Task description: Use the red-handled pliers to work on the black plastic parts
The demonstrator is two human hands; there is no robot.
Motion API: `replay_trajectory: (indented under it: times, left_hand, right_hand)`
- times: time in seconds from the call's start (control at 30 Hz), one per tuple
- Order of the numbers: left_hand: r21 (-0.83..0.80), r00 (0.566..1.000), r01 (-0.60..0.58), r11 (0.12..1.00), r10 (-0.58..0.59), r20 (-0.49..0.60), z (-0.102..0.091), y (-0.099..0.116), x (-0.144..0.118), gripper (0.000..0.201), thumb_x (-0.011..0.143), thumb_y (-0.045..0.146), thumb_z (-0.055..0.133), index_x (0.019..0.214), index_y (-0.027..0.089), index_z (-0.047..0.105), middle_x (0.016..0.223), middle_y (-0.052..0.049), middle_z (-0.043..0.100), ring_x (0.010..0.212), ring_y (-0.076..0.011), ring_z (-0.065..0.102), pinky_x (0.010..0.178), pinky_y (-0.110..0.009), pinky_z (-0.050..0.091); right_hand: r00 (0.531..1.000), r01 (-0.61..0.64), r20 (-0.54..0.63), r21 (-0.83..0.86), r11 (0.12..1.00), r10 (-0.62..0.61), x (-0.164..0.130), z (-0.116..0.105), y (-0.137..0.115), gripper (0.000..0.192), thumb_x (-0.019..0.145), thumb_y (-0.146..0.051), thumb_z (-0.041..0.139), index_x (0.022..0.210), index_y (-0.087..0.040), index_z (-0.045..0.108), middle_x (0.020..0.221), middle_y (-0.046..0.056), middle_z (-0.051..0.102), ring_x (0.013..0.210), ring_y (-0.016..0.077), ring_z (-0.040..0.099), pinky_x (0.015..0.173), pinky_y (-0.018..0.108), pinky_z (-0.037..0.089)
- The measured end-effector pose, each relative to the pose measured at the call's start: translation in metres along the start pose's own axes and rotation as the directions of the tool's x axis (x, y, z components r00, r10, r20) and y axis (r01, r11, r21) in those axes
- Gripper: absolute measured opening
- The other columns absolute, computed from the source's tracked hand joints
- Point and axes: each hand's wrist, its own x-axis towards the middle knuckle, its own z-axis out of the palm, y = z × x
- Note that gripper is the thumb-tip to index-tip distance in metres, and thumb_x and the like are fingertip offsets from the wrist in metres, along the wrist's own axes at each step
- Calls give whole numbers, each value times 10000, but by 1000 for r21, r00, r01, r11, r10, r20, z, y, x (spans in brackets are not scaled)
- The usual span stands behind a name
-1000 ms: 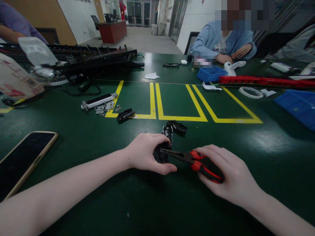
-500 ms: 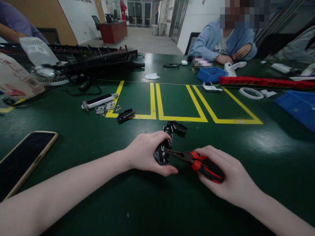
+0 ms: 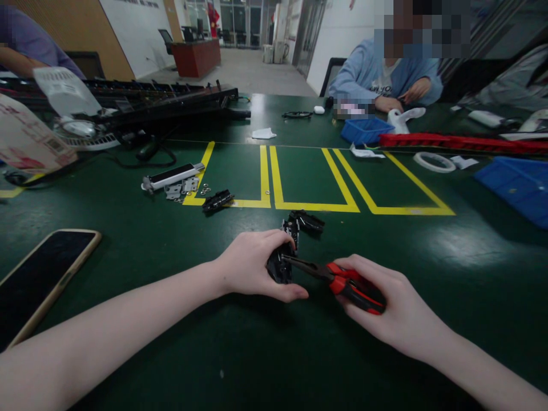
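Note:
My left hand is closed round a black plastic part, low over the green table. Red-and-black needle-nose pliers are gripped by my right hand. Their long jaws point left, and the tips touch or nearly touch the metal bit on the black part; I cannot tell whether they clamp it. Just beyond my left hand lie more black parts, one angled to the right. Another black part rests on the yellow tape farther left.
A phone lies at the left. Small metal plates, rings and a white-and-black bar sit near the tape. Blue bins and a tape roll are at the right. A person in blue sits across the table.
The pliers and my right hand have shifted slightly left, and their handles have turned a little. My left hand keeps its hold on the black part, almost unmoved.

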Motion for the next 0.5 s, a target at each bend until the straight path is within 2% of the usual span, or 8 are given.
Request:
replay_trajectory:
  times: [0.13,0.3,0.5]
  left_hand:
    - [-13,1000,-7,1000,7,5,0,1,0,600,703,687,703,1029,188,631,1000,-54,694,850,-211,636,744,-331,476]
    - [-64,999,-23,998,24,27,-1,0,0,596,693,681,688,1011,178,649,953,-48,694,824,-205,627,749,-333,470]
    - [-108,997,-35,994,42,59,-3,0,1,576,707,656,692,1004,164,656,984,-61,702,836,-204,634,745,-324,484]
  right_hand:
    - [995,82,-36,-145,986,-88,-3,1,6,377,814,-217,606,1188,-255,593,1063,56,690,897,223,692,724,365,588]
    - [947,257,-73,-407,876,-312,-6,-1,15,448,798,-245,612,1241,-214,551,1092,103,671,885,260,667,714,403,555]
    - [916,314,-47,-536,783,-399,-6,-5,17,458,822,-239,603,1267,-153,531,1092,145,646,906,274,639,725,403,528]
